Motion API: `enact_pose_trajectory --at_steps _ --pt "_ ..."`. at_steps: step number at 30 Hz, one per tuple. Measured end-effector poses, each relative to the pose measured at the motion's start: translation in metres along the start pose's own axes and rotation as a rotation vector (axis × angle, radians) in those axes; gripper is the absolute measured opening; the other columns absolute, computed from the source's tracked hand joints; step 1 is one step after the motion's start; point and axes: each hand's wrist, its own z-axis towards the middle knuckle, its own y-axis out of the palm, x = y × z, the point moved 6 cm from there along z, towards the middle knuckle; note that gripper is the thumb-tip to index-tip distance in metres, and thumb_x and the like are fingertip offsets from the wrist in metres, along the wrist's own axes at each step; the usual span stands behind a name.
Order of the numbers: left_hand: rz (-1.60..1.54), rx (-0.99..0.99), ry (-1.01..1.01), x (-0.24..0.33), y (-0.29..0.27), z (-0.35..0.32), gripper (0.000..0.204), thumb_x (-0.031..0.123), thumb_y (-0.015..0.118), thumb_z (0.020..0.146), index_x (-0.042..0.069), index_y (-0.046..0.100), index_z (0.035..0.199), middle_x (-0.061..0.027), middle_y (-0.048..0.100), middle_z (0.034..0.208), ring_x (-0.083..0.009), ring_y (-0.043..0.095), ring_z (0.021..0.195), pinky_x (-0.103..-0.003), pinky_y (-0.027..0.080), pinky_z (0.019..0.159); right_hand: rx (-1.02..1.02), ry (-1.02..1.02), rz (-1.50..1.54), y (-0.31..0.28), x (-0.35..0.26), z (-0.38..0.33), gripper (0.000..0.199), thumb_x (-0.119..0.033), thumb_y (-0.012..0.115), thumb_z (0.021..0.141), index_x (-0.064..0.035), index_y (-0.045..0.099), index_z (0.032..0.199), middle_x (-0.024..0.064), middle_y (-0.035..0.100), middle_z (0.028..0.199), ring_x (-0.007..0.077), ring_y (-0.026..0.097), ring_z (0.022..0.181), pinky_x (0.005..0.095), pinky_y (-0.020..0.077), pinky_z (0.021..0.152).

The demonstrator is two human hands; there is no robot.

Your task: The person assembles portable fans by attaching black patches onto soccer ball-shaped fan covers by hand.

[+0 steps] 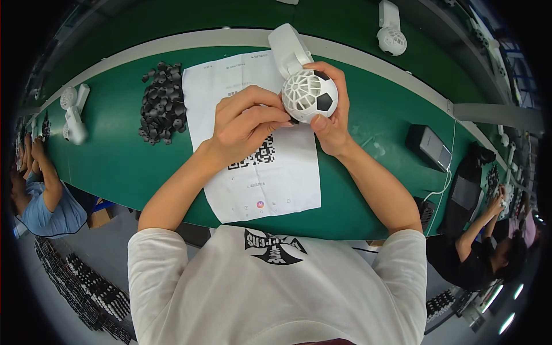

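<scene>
Football-patterned fan head (309, 95), a white ball-shaped grille on a white handle, is held up over the printed paper sheet (253, 138) on the green table (115, 155), and that sheet serves as the landmark. Far to the left of the sheet, at the table's edge, a co-worker's arm (49, 178) is seen, and two finished white fans (73, 115) lie left of the sheet. Just beside the sheet's left edge, a heap of small black plastic pieces (162, 102) is piled. Over the sheet's middle, the left hand (244, 123) is curled, its fingertips pinched together against the lower left side of the ball; a small dark piece seems to be pressed there, though it is too small to be made out surely. At the sheet's upper right corner, the right hand (332, 112) is wrapped around the ball, thumb below and fingers over the top, clamped firmly on it. One black patch is already seated on the grille's right face. The step in hand is judged to be the fitting of another black patch into the grille. A steady push is called for next, until the piece sits flush, and then the ball would have to be turned to a bare cell. Right of the sheet, a dark box (428, 146) with a white cable is set down, and another white fan (391, 31) lies beyond the sheet's far right.
</scene>
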Motion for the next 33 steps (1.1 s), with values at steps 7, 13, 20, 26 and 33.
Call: enact_pose_trajectory --at_steps 7,13,20,26,33 --pt "-0.062 0.0 -0.041 0.007 -0.001 -0.007 0.026 -0.003 0.082 0.069 0.002 0.066 0.089 -0.01 0.063 0.087 -0.0201 0.064 0.075 -0.029 0.051 0.062 -0.056 -0.053 -0.014 0.005 -0.002 -0.003 0.082 -0.042 0.081 0.079 -0.0056 0.037 0.138 0.0104 0.055 0.114 0.0177 0.055 0.105 0.0317 0.0465 0.09" --pt "-0.07 0.085 -0.04 0.015 -0.002 -0.001 0.023 -0.007 0.08 0.067 0.002 0.067 0.084 -0.009 0.065 0.08 -0.0187 0.063 0.064 -0.025 0.05 0.052 -0.042 -0.067 -0.001 0.003 0.0 -0.004 0.08 -0.04 0.081 0.079 -0.0051 0.038 0.137 0.0102 0.055 0.115 0.0175 0.055 0.105 0.0314 0.0465 0.09" --pt "0.068 -0.05 -0.135 0.012 -0.008 0.0 0.035 -0.018 0.071 0.068 0.002 0.071 0.097 -0.0121 0.065 0.089 -0.021 0.066 0.073 -0.027 0.055 0.056 0.014 -0.028 0.033 -0.002 0.001 -0.001 0.08 -0.039 0.08 0.079 -0.0054 0.039 0.137 0.0103 0.054 0.116 0.0179 0.056 0.107 0.0315 0.0466 0.091" --pt "-0.131 0.094 -0.126 0.024 -0.008 0.002 0.037 -0.009 0.08 0.064 0.007 0.077 0.097 -0.0088 0.059 0.094 -0.0177 0.057 0.069 -0.028 0.054 0.06 0.028 -0.029 0.032 -0.002 0.004 -0.001 0.08 -0.039 0.081 0.077 -0.0055 0.039 0.137 0.0107 0.054 0.116 0.0182 0.056 0.107 0.0317 0.047 0.091" --pt "-0.023 0.07 -0.147 0.02 -0.009 0.002 0.025 0.0 0.087 0.059 0.003 0.073 0.08 -0.0044 0.063 0.073 -0.0191 0.057 0.065 -0.027 0.044 0.055 -0.054 -0.128 -0.128 -0.001 0.002 -0.002 0.08 -0.047 0.072 0.083 -0.0047 0.031 0.138 0.0211 0.064 0.105 0.0256 0.068 0.094 0.0357 0.059 0.075"
